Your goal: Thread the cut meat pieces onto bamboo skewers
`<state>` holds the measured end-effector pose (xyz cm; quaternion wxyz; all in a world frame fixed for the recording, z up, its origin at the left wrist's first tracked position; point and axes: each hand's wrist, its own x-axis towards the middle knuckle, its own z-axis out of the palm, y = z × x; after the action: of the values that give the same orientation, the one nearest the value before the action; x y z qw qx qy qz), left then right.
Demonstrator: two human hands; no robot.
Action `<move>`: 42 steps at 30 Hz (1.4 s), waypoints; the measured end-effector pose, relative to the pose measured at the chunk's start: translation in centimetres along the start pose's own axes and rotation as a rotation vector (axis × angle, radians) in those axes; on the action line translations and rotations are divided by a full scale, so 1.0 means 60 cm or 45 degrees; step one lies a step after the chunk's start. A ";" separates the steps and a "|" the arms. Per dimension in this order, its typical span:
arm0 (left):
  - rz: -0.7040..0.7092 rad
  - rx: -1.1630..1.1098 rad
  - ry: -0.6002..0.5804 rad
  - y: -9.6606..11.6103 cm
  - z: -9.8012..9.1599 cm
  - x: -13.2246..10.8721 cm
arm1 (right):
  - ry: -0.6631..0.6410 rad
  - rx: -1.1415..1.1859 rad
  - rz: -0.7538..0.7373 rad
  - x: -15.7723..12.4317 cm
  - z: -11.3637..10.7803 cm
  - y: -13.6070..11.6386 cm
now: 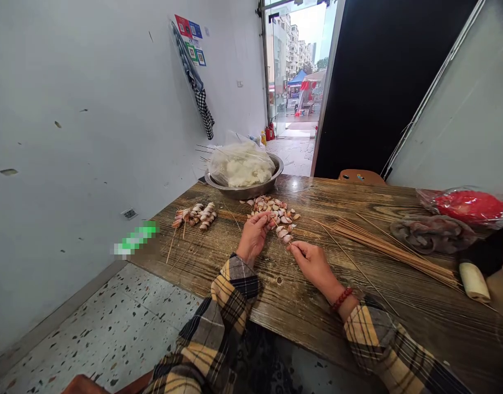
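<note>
My right hand (315,265) is closed on the lower end of a thin wooden skewer. Several pinkish-white garlic cloves (283,234) are threaded along this skewer, which slants up to the left. At its upper end, my left hand (255,234) is pinched on what looks like a garlic clove, mostly hidden by the fingers. Just beyond my hands lies a pile of loose garlic cloves (272,207) on the wooden table (284,295). Filled garlic skewers (208,216) rest together on the left, their bare sticks pointing towards me.
A metal basin (245,191) holding a pale mass in a plastic bag (241,164) stands at the table's far edge. On the right lie a bundle of bare skewers (391,246), a crumpled cloth (434,232), a red bagged item (468,205) and a pale roll (475,282).
</note>
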<state>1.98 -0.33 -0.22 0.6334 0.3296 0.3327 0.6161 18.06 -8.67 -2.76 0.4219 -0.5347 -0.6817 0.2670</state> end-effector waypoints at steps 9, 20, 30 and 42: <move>-0.039 -0.079 0.017 0.003 -0.004 0.002 | 0.006 -0.003 -0.025 0.000 0.003 0.004; -0.116 -0.098 0.000 0.004 -0.007 0.002 | -0.010 0.024 -0.033 0.001 0.001 0.004; -0.093 -0.112 -0.023 0.007 -0.005 0.002 | -0.005 0.001 -0.048 0.001 0.001 0.006; -0.140 -0.110 -0.006 0.009 -0.003 0.000 | -0.012 -0.003 -0.059 0.000 -0.002 0.002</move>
<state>1.51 -0.30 0.12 0.6806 0.2845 0.3218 0.5935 18.19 -8.63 -2.79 0.4241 -0.5181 -0.6961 0.2590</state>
